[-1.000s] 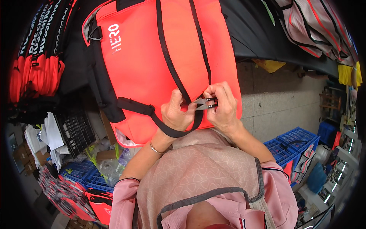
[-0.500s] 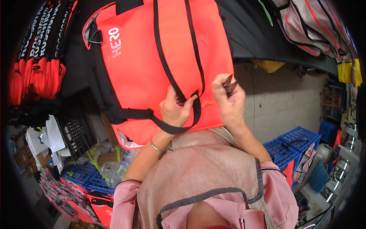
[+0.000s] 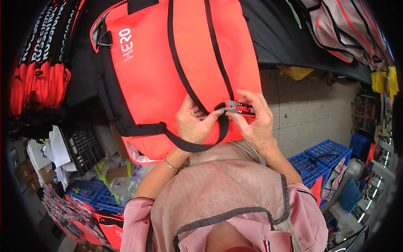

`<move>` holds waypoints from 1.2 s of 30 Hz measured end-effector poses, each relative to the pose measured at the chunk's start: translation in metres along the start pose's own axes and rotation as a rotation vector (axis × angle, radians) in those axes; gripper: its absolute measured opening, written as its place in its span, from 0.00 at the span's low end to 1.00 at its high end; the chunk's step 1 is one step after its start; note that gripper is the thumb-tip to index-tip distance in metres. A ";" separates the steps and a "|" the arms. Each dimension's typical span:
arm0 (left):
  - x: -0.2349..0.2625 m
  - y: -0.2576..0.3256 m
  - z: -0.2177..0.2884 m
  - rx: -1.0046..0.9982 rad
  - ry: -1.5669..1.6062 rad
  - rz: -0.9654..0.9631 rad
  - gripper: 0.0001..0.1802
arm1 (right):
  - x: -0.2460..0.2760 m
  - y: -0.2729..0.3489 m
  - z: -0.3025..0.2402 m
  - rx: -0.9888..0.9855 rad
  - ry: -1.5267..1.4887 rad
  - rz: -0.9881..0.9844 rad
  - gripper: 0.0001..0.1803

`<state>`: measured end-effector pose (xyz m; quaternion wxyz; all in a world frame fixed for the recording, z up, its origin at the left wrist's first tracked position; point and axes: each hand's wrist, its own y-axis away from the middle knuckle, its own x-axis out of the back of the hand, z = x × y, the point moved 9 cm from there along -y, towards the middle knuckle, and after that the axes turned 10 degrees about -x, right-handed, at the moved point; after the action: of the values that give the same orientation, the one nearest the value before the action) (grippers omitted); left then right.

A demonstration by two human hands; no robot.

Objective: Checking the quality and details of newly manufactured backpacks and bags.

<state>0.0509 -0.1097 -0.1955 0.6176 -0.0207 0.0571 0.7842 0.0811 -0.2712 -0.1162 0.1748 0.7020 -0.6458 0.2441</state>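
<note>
The left hand (image 3: 194,124) pinches the black strap (image 3: 200,148); the right hand (image 3: 259,124) grips snips (image 3: 236,103), blades seemingly at the strap, though fingers partly hide it. The red bag (image 3: 155,80) lies beneath and beyond both.

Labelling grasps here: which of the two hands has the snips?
The right hand: it grips the grey-bladed snips. The left hand, with a bracelet at its wrist, pinches the black strap instead.

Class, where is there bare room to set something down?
Free: black tabletop between the red bag and pale bags; the bag's front, left of its shoulder strap. Crowded: the black webbing, where left hand, right hand and snips gather.
</note>
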 end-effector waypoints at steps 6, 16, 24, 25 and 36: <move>-0.004 0.000 0.012 -0.065 0.069 -0.009 0.30 | 0.017 0.009 -0.003 0.117 0.130 0.102 0.18; -0.009 0.000 0.015 -0.083 0.071 -0.004 0.29 | 0.015 0.019 -0.014 0.289 0.312 0.205 0.16; -0.013 0.000 0.012 -0.057 0.064 -0.004 0.28 | 0.014 0.019 -0.010 0.278 0.289 0.241 0.14; -0.012 0.000 0.013 -0.080 0.042 0.004 0.27 | 0.014 0.019 -0.010 0.274 0.290 0.245 0.14; -0.020 0.000 0.028 -0.394 -0.317 0.014 0.21 | 0.017 0.019 0.000 0.098 0.281 0.326 0.11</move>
<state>0.0567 -0.1253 -0.1655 0.5975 -0.0173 -0.1943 0.7778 0.0627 -0.2869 -0.1079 0.1869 0.5550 -0.7074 0.3957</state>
